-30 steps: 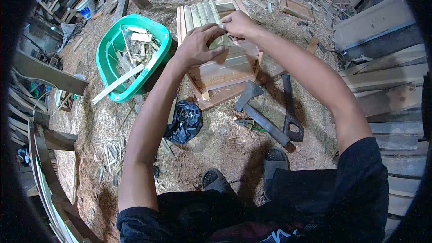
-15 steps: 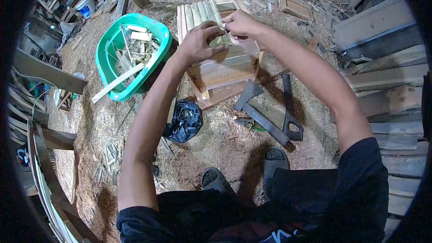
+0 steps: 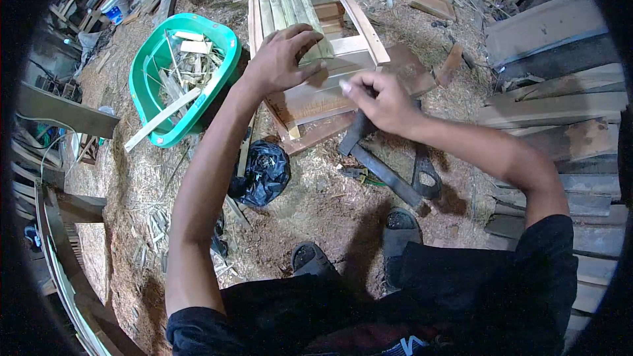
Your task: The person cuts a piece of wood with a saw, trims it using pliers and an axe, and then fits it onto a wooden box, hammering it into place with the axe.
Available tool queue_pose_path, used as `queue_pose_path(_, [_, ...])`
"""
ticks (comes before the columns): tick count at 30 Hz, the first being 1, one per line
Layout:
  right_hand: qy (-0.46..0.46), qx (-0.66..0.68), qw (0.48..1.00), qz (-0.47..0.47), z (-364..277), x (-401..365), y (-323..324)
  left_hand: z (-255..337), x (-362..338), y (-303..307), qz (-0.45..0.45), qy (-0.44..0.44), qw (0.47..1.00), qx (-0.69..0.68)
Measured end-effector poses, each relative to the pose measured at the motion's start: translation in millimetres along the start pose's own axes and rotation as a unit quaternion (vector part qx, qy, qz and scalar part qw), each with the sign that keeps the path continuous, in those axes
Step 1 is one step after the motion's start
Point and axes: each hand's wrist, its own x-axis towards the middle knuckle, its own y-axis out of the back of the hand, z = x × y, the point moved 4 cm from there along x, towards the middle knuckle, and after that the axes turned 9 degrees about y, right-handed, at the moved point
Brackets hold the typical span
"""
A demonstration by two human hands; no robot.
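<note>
A small wooden frame box [image 3: 337,64] stands on the ground in front of me, and several pale slats [image 3: 283,12] lie side by side across the left of its top. My left hand [image 3: 280,62] is over the near ends of these slats, its fingers curved and its thumb apart. To the right of the box's near side, my right hand [image 3: 382,102] is in the air with fingers curled and thumb stretched along them; whatever it may hold is too small to make out. Just below that hand lies an axe [image 3: 382,170], its head partly covered.
On the left is a green tub [image 3: 231,43] of wood scraps, with a long strip over its rim. A black plastic bag [image 3: 267,171] and a dark handsaw [image 3: 426,181] lie nearby. Stacked boards [image 3: 554,109] line the right side. Wood shavings cover the ground.
My right hand has come away from the slats, moving down and right toward me. More of the box's open right part and its right rail shows. My left hand stays over the slats.
</note>
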Motion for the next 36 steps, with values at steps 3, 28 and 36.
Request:
queue_pose_path(3, [0.014, -0.043, 0.998, -0.051, 43, -24, -15, 32, -19, 10, 0.082, -0.023, 0.996, 0.018])
queue_pose_path(28, [-0.118, 0.005, 0.964, -0.237, 49, -141, -18, 49, -52, 23, 0.031, 0.151, 0.956, -0.25])
queue_pose_path(36, [0.057, -0.085, 0.994, 0.04, -21, -24, 40, -13, 16, -4, -0.023, 0.012, 0.999, -0.026])
